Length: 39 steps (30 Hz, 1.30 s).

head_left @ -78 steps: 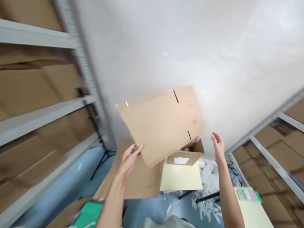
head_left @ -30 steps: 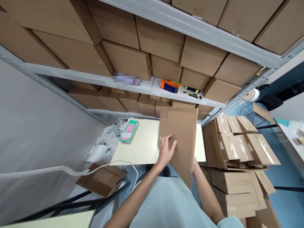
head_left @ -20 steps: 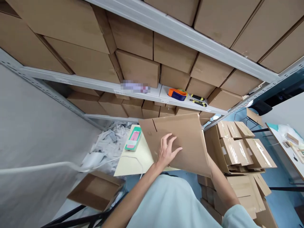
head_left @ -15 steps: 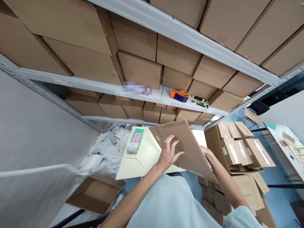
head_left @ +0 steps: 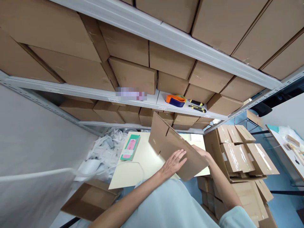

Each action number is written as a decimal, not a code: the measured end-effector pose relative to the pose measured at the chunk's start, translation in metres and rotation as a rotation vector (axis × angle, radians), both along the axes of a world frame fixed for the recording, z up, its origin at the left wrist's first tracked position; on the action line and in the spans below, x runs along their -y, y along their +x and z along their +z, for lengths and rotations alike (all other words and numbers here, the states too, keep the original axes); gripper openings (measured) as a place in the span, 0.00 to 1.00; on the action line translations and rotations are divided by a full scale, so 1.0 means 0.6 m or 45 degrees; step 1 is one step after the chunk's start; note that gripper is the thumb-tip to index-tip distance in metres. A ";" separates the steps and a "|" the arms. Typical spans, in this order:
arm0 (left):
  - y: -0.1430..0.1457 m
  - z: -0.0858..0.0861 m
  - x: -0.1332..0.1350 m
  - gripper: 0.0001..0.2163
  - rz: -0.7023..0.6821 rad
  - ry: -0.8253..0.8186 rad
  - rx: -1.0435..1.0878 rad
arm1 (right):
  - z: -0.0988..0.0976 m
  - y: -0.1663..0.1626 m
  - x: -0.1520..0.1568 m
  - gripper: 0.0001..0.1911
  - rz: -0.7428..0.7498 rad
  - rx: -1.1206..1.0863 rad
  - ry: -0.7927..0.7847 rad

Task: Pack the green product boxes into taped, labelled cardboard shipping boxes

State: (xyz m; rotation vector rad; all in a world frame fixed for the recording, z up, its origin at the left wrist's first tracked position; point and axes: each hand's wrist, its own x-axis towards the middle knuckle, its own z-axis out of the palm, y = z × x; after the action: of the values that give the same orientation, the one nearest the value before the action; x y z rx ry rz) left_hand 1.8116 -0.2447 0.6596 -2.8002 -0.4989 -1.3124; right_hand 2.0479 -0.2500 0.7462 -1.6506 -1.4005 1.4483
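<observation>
A flattened cardboard box (head_left: 163,137) with slots cut in it is tilted up over the pale yellow tabletop (head_left: 144,155). My left hand (head_left: 174,161) lies against its near face, fingers stretched out, not wrapped round any edge. At the upper right edge, my right hand (head_left: 201,153) grips the cardboard, with its fingertips hidden behind the sheet. To the left on the table rests a pink item in a green-edged package (head_left: 130,148).
Shelves ahead hold cardboard boxes (head_left: 133,74), an orange and blue tape dispenser (head_left: 175,100) and yellow-black cutters (head_left: 197,108). White paper scraps (head_left: 106,148) and an open carton (head_left: 90,198) are at left. Taped cartons (head_left: 237,155) stack at right. A white cable (head_left: 47,173) crosses the left.
The flattened box has turned, its slotted end now pointing up and away. My left hand has slid lower on its face, fingers flatter and closer together. The view has shifted slightly.
</observation>
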 end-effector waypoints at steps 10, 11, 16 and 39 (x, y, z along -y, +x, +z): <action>-0.018 0.052 -0.123 0.28 0.795 -0.886 0.490 | -0.025 0.026 0.072 0.34 -0.055 -0.133 0.062; -0.022 0.055 -0.148 0.32 0.879 -0.966 0.510 | -0.029 0.020 0.081 0.35 -0.102 -0.088 0.084; -0.044 0.065 -0.203 0.26 0.963 -1.366 0.430 | -0.035 -0.001 0.109 0.34 -0.309 0.215 0.043; -0.123 0.151 -0.015 0.16 0.880 -1.114 -0.044 | -0.032 0.021 0.116 0.27 -0.613 1.073 0.274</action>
State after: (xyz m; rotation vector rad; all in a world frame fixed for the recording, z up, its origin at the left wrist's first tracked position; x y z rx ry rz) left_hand 1.7376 -0.2358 0.7500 -2.6428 -2.2262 -1.0100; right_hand 2.0604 -0.3195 0.7272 -2.3518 -1.3263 0.3046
